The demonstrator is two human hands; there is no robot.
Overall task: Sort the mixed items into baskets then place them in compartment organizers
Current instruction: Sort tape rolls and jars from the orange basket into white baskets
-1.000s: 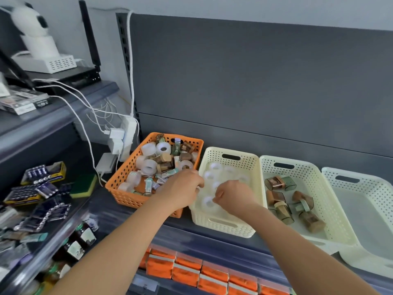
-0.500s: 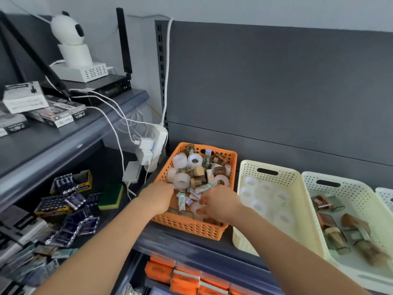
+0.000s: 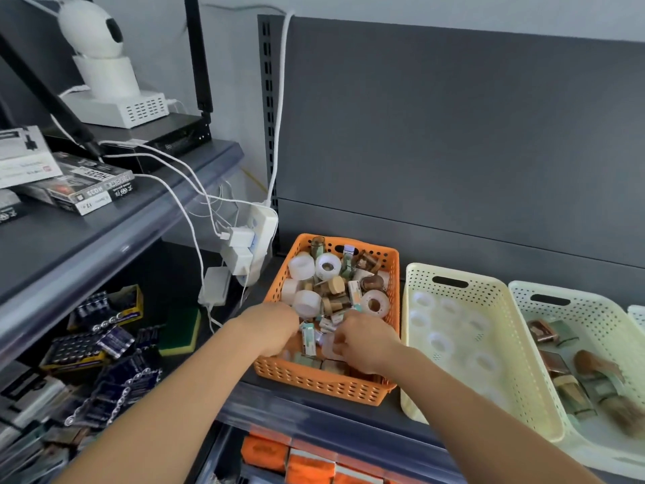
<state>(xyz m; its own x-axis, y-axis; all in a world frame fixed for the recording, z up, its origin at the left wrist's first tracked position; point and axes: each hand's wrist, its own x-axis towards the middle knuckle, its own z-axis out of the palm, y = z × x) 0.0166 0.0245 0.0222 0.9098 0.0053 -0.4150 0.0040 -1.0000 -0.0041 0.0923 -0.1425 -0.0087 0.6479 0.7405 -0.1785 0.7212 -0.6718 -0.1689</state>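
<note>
Both forearms reach forward and down from the near edge, wrists slightly bent, backs of the hands up. The left hand (image 3: 271, 330) dips into the near left part of the orange basket (image 3: 328, 387). Its fingers curl downward and their tips are hidden under the hand, so I cannot tell whether they grasp anything. The right hand (image 3: 368, 341) sits in the near right part of the same basket, its fingers (image 3: 341, 338) curled and grasping a pale translucent tape roll (image 3: 328, 346).

Between the two sets of fingers a small green-and-white box (image 3: 309, 338) stands on end among other small packets. Just beyond the fingers the basket is heaped with white tape rolls (image 3: 307, 303), cork-lidded jars (image 3: 335, 285) and small brown bottles (image 3: 371, 282), lying at all angles.

To the right of the right fingers, a cream perforated basket (image 3: 488, 298) stands just beside the orange one and holds only translucent rolls (image 3: 440, 344), lying flat. Further right, a second pale basket (image 3: 593, 309) holds brown bottles (image 3: 593, 365) lying on their sides. All the baskets rest on a dark grey shelf (image 3: 314, 410).
</note>
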